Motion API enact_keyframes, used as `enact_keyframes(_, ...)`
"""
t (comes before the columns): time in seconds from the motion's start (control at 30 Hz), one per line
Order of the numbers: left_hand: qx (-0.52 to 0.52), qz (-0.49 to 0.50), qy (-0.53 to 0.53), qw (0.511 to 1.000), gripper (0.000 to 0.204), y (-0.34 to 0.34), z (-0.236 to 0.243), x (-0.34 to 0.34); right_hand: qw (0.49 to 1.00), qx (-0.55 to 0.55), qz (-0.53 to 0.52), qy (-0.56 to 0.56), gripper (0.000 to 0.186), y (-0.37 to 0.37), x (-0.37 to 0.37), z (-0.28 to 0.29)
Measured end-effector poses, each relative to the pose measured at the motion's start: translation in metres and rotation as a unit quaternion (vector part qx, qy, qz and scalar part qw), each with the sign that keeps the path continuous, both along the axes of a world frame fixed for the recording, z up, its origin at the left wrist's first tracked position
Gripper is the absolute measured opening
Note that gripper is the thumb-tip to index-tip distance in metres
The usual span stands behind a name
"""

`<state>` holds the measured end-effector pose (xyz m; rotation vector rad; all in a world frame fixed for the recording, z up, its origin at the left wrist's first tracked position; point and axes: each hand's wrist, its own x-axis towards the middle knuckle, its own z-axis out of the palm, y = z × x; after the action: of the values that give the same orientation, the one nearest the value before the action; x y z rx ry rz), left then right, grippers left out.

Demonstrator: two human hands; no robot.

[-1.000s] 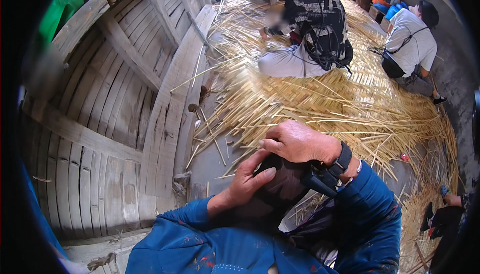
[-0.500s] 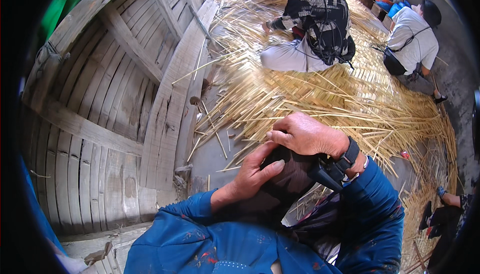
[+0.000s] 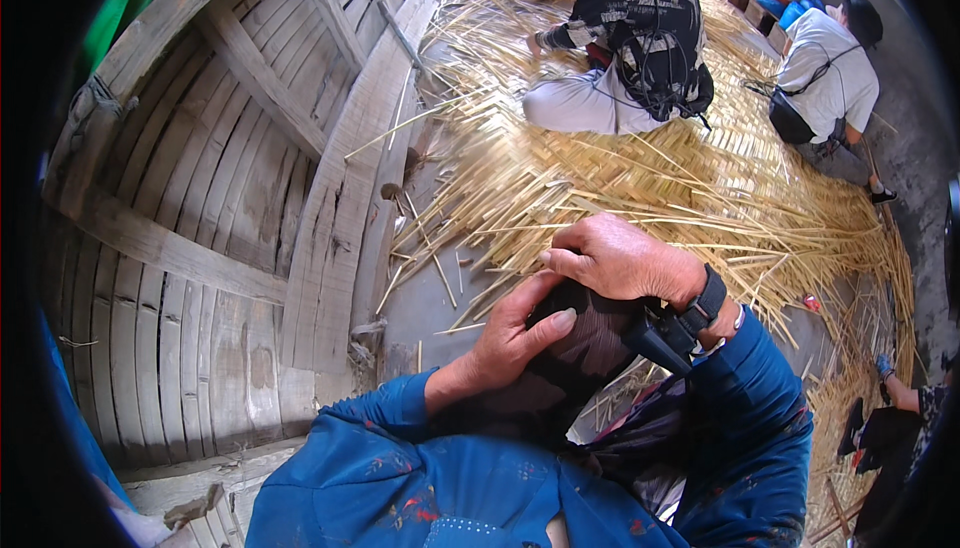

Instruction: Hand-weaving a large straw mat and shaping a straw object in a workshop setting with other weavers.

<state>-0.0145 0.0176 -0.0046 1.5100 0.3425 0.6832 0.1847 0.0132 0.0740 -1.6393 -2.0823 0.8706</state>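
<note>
My left hand (image 3: 515, 333) rests on my raised knee (image 3: 590, 338), which is covered in dark, sheer-looking cloth. Its thumb is spread from the fingers and it holds nothing that I can see. Over the top of the knee lies my right hand (image 3: 630, 260), wrist bent, with curled fingers and the thumb close to the index finger. Its fingertips meet those of the left hand. The other fingers are hidden, and whatever they might hold does not show. A black wrist device (image 3: 690, 323) is strapped round my right wrist.
Ahead, a mat of woven yellow strips (image 3: 640, 178) with loose ends covers the floor. One person (image 3: 640, 38) sits on it; another in a white shirt (image 3: 830, 78) crouches at the right. A slatted wooden frame (image 3: 200, 248) stands left. Part of another person (image 3: 895, 438) shows lower right.
Both hands stay together on the knee, shifted very slightly right in view. The person ahead has shifted a little, with the forward hand slightly higher in view.
</note>
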Motion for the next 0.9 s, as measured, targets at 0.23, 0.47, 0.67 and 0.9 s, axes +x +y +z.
enact_keyframes(0.23, 0.015, -0.002, 0.01, 1.0, 0.055, 0.0003, 0.0008, -0.0005, 1.0, 0.003, 0.002, -0.001, 0.035, -0.0011, 0.0, 0.0021)
enact_keyframes(0.47, 0.003, -0.002, 0.003, 1.0, 0.055, -0.0006, -0.0009, -0.0005, 1.0, -0.004, -0.002, -0.01, 0.035, -0.001, -0.0009, 0.0036)
enact_keyframes(0.67, 0.001, -0.002, 0.001, 1.0, 0.055, -0.0002, -0.002, -0.0001, 1.0, 0.002, 0.004, -0.01, 0.034, -0.0005, -0.0002, 0.0021)
enact_keyframes(0.9, 0.012, -0.002, 0.006, 1.0, 0.055, 0.0007, -0.001, -0.0012, 1.0, -0.001, 0.012, -0.001, 0.033, 0.0, 0.0001, 0.0022)
